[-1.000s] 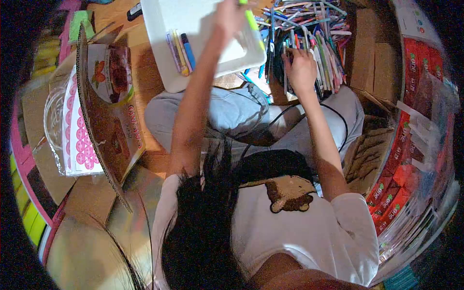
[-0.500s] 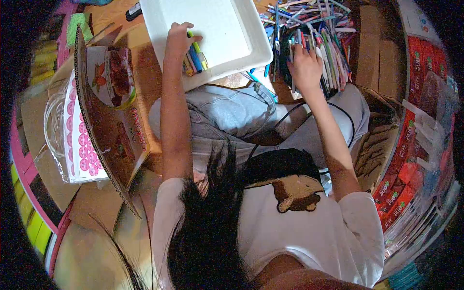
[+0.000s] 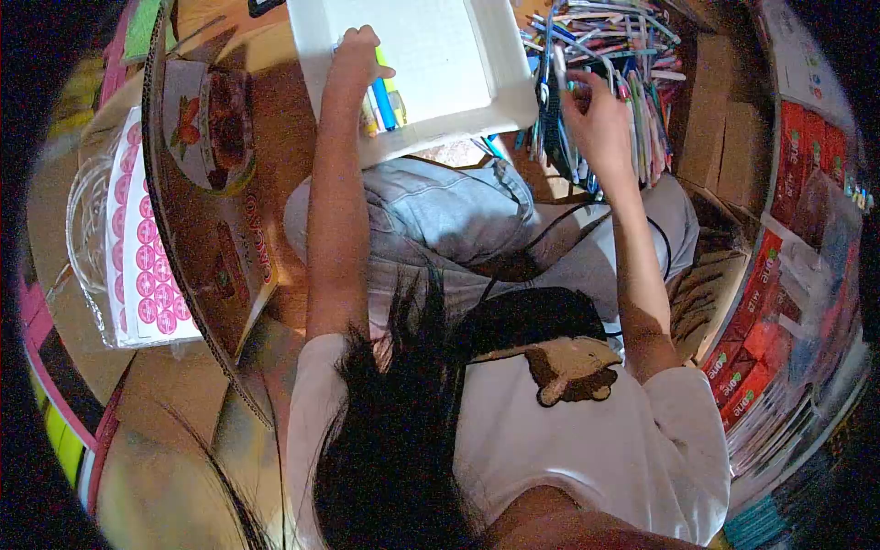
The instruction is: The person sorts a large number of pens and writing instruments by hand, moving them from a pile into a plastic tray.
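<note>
Left hand [image 3: 356, 69]: over the near-left part of the white tray [image 3: 445, 69], thumb spread away from curled fingers; I cannot tell whether it pinches anything.
Markers [image 3: 383, 104]: side by side in the tray, partly under that hand; a fingertip catching one as the hand lifts could roll the rest out of line.
Tray edge [image 3: 458, 139]: just beside the bent leg [image 3: 445, 206]; a shift of that leg could jog the tray and slide the markers.
Right hand [image 3: 600, 124]: at the left side of the pen heap [image 3: 642, 78], fingers bent inward; whether they are closed on a pen, I cannot tell.
Pale pen [image 3: 560, 66]: close to the right fingertips; a grip by the tips alone could let it slip.
Pen heap: loose and crossed, so drawing one out could drag its neighbours.
Left side since half a second ago: hand over the same markers.
Right side since then: fingers reached down among the pens; now they curl higher.
</note>
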### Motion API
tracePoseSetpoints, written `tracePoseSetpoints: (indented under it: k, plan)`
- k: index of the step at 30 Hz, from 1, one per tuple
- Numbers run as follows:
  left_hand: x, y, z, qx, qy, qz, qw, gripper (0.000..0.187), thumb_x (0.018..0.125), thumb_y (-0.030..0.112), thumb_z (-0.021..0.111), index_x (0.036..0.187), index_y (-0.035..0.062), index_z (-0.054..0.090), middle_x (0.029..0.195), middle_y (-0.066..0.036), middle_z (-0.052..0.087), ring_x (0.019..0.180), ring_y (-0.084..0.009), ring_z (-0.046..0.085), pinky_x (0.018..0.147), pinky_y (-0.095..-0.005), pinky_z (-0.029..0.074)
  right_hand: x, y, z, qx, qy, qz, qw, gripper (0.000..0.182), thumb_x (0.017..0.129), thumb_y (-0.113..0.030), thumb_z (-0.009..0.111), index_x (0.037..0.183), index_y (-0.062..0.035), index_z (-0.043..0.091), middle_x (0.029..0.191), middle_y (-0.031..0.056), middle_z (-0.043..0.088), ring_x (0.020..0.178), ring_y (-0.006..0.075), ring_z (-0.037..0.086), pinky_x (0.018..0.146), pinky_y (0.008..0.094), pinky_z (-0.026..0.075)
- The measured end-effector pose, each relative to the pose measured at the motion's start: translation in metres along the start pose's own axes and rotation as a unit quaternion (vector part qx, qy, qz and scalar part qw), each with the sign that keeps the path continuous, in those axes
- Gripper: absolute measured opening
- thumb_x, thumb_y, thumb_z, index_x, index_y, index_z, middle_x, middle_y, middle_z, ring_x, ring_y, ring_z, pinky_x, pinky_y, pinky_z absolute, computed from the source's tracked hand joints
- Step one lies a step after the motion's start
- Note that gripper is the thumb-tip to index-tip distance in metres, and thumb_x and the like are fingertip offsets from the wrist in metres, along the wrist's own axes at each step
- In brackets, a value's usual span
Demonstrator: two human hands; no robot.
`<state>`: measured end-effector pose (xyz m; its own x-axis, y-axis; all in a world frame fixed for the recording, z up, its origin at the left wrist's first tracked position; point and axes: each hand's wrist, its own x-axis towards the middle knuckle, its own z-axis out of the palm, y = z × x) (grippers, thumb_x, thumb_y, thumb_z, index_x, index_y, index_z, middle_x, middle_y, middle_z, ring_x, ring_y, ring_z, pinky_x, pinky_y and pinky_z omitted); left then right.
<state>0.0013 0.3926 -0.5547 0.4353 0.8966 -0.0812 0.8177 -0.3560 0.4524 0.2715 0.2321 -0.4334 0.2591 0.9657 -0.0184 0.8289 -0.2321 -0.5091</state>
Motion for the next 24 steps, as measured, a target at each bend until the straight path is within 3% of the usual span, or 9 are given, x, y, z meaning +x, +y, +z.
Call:
tracePoseSetpoints:
  k: [3, 4, 6, 7, 9, 12, 15, 19, 24]
  plan:
    - [0.000, -0.001, -0.002, -0.001, -0.013, -0.010, 1.000, 0.058, 0.050, 0.020, 0.083, 0.097, 0.0015, 0.054, 0.094, -0.019, 0.054, 0.086, -0.0331, 0.057, 0.075, -0.0388, 0.049, 0.016, -0.023, 0.027, 0.118, -0.087, -0.017, 0.989, 0.028, 0.076, -0.015, 0.061, 0.101, -0.0022, 0.059, 0.080, 0.0177, 0.064, 0.076, 0.0303, 0.063, 0.069, 0.0365, 0.050]
    - [0.000, 0.002, -0.004, -0.004, -0.016, -0.014, 1.000, 0.059, 0.050, 0.020, 0.083, 0.097, 0.0018, 0.052, 0.094, -0.019, 0.054, 0.085, -0.0325, 0.057, 0.074, -0.0384, 0.049, 0.022, -0.026, 0.048, 0.093, -0.101, -0.027, 0.990, 0.028, 0.076, -0.017, 0.063, 0.099, -0.0017, 0.060, 0.081, 0.0171, 0.064, 0.075, 0.0286, 0.064, 0.069, 0.0359, 0.050]
    - [-0.001, 0.004, -0.005, -0.003, -0.016, -0.023, 1.000, 0.059, 0.051, 0.020, 0.082, 0.098, 0.0021, 0.052, 0.093, -0.019, 0.054, 0.084, -0.0327, 0.057, 0.074, -0.0392, 0.048, 0.031, -0.027, 0.096, 0.189, -0.142, -0.025, 0.971, 0.030, 0.075, -0.021, 0.065, 0.096, -0.0007, 0.062, 0.078, 0.0151, 0.065, 0.068, 0.0246, 0.064, 0.067, 0.0329, 0.051]
    - [-0.001, 0.004, -0.005, -0.002, -0.017, -0.028, 0.999, 0.058, 0.051, 0.020, 0.082, 0.098, 0.0023, 0.051, 0.092, -0.019, 0.054, 0.084, -0.0328, 0.057, 0.074, -0.0396, 0.048, 0.039, -0.027, 0.118, 0.180, -0.212, 0.017, 0.960, 0.027, 0.079, -0.015, 0.064, 0.100, 0.0012, 0.059, 0.077, 0.0089, 0.065, 0.064, 0.0131, 0.062, 0.060, 0.0252, 0.050]
    - [-0.002, -0.001, -0.004, -0.032, -0.008, -0.011, 0.999, 0.057, 0.052, 0.019, 0.081, 0.097, 0.0031, 0.050, 0.092, -0.018, 0.053, 0.086, -0.0330, 0.056, 0.075, -0.0396, 0.047, 0.042, -0.041, 0.141, 0.241, -0.161, 0.023, 0.957, 0.029, 0.072, -0.022, 0.067, 0.091, -0.0006, 0.064, 0.073, 0.0121, 0.065, 0.063, 0.0212, 0.064, 0.063, 0.0305, 0.050]
    - [-0.003, -0.002, -0.008, -0.039, -0.022, -0.016, 0.999, 0.056, 0.053, 0.019, 0.080, 0.097, 0.0043, 0.049, 0.093, -0.017, 0.052, 0.088, -0.0327, 0.055, 0.076, -0.0392, 0.046, 0.050, -0.056, 0.153, 0.240, -0.141, 0.040, 0.960, 0.028, 0.072, -0.021, 0.067, 0.092, -0.0008, 0.064, 0.071, 0.0116, 0.065, 0.061, 0.0201, 0.064, 0.061, 0.0298, 0.050]
    - [-0.002, -0.007, -0.003, -0.033, -0.020, -0.004, 0.999, 0.054, 0.053, 0.018, 0.080, 0.096, 0.0052, 0.049, 0.093, -0.017, 0.051, 0.088, -0.0318, 0.054, 0.076, -0.0385, 0.046, 0.055, -0.064, 0.151, 0.223, -0.159, 0.036, 0.961, 0.025, 0.075, -0.016, 0.066, 0.097, -0.0036, 0.063, 0.076, 0.0086, 0.065, 0.062, 0.0138, 0.063, 0.061, 0.0263, 0.050]
    - [-0.001, -0.016, 0.002, -0.042, -0.002, 0.031, 0.999, 0.053, 0.051, 0.015, 0.080, 0.094, 0.0053, 0.049, 0.089, -0.016, 0.052, 0.085, -0.0311, 0.054, 0.075, -0.0384, 0.046, 0.056, -0.062, 0.167, 0.203, -0.119, -0.012, 0.972, 0.025, 0.073, -0.016, 0.068, 0.094, -0.0029, 0.062, 0.073, 0.0084, 0.065, 0.067, 0.0149, 0.064, 0.063, 0.0265, 0.050]
    - [0.002, -0.017, 0.002, -0.030, -0.018, 0.024, 0.999, 0.054, 0.049, 0.014, 0.080, 0.093, 0.0047, 0.050, 0.088, -0.016, 0.054, 0.085, -0.0316, 0.055, 0.074, -0.0381, 0.046, 0.055, -0.071, 0.174, 0.233, -0.107, -0.036, 0.966, 0.025, 0.069, -0.015, 0.070, 0.088, -0.0028, 0.063, 0.071, 0.0125, 0.064, 0.065, 0.0226, 0.063, 0.064, 0.0310, 0.050]
